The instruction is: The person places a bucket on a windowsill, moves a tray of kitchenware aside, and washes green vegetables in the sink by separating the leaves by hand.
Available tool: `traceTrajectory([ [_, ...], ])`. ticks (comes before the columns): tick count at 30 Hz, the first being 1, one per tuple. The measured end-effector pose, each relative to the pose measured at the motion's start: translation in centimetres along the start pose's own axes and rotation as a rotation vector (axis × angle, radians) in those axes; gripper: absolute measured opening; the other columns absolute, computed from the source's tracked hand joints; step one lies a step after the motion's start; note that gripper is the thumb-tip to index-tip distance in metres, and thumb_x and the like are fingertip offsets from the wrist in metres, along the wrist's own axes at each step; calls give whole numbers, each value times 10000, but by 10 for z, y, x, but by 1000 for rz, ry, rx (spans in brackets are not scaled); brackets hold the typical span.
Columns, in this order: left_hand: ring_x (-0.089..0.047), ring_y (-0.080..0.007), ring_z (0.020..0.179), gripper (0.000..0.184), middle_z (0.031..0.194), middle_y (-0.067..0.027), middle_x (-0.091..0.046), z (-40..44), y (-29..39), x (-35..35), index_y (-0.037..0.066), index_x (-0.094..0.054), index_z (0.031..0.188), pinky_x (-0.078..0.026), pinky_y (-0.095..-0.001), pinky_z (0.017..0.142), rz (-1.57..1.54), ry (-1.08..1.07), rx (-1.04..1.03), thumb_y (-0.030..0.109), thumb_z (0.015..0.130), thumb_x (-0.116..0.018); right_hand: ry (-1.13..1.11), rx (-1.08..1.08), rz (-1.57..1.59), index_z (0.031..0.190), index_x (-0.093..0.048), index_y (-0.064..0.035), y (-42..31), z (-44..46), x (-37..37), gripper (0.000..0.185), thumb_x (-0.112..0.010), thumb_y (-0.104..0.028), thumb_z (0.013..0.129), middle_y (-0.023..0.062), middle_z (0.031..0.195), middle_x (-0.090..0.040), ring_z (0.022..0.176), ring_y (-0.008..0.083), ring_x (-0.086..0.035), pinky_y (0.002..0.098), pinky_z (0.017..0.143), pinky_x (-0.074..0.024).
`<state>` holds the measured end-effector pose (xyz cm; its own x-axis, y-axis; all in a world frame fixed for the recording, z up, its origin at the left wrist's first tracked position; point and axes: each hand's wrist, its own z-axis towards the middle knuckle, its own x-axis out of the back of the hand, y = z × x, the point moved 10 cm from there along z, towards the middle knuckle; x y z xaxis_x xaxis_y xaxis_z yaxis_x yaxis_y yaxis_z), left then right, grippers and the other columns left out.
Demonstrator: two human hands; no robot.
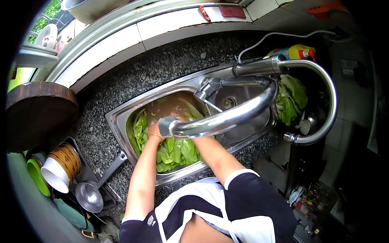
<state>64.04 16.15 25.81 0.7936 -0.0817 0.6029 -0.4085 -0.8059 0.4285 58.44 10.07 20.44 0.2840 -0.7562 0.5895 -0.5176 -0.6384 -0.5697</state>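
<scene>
Both of my hands reach into the left sink basin [120, 115], which holds brownish water and green leafy vegetables [178, 153]. My left hand [154, 130] is at the leaves on the left side, its fingers hidden by the faucet head and the water. Beyond the faucet, my right hand [180, 117] shows only in part, with its fingers hidden too. Leaves lie around both wrists and along the near side of the basin. The curved metal faucet [227, 121] passes over my right hand.
The right basin [247, 125] has a drain. More leafy greens [291, 99] and a yellow bottle [298, 52] are at the right. A metal ladle [90, 196], stacked bowls [56, 174] and a round wooden board [42, 113] stand left. A second curved pipe [330, 89] arches at the right.
</scene>
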Motion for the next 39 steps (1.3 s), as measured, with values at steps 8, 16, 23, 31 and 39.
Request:
traceTrajectory([
  [8, -557, -365, 950, 409, 1007, -249, -571, 48, 20, -12, 30, -474, 1117, -453, -435, 789, -1, 0, -3, 247, 772, -503, 352, -154, 431, 1072, -478, 60, 32, 5, 51, 322, -411, -99, 800, 293, 970, -550, 892, 425, -539, 462, 772, -427],
  [16, -567, -393, 866, 308, 905, -255, -587, 68, 11, -25, 14, -521, 1039, -456, -441, 761, -71, 67, 2, 137, 762, -465, 10, -133, 36, 962, -596, -47, 29, 21, 55, 283, -419, -223, 828, 199, 994, -581, 921, 349, -557, 430, 782, -441],
  [23, -553, -356, 936, 319, 986, -194, -590, 62, 38, -14, 39, -576, 986, -449, -412, 802, -17, -122, -20, 246, 754, -504, 103, -150, 101, 950, -608, -37, 43, 31, 53, 285, -431, -222, 823, 206, 978, -594, 909, 326, -574, 411, 789, -445],
  [31, -571, -358, 854, 337, 944, -177, -600, 58, 24, -15, 83, -530, 1049, -465, -434, 743, 26, 124, -131, 140, 719, -565, -225, 13, -231, 937, -625, -57, 27, 40, 28, 261, -467, -203, 788, 182, 1000, -593, 928, 317, -573, 418, 788, -449],
  [39, -602, -193, 725, 191, 837, -113, -638, 39, 11, 20, 53, -622, 939, -466, -292, 703, -740, 214, -257, 114, 758, -618, -213, -15, 1014, 883, -570, -64, 24, 17, 34, 133, -501, -172, 846, 15, 682, -542, 537, 100, -487, 239, 467, -383],
])
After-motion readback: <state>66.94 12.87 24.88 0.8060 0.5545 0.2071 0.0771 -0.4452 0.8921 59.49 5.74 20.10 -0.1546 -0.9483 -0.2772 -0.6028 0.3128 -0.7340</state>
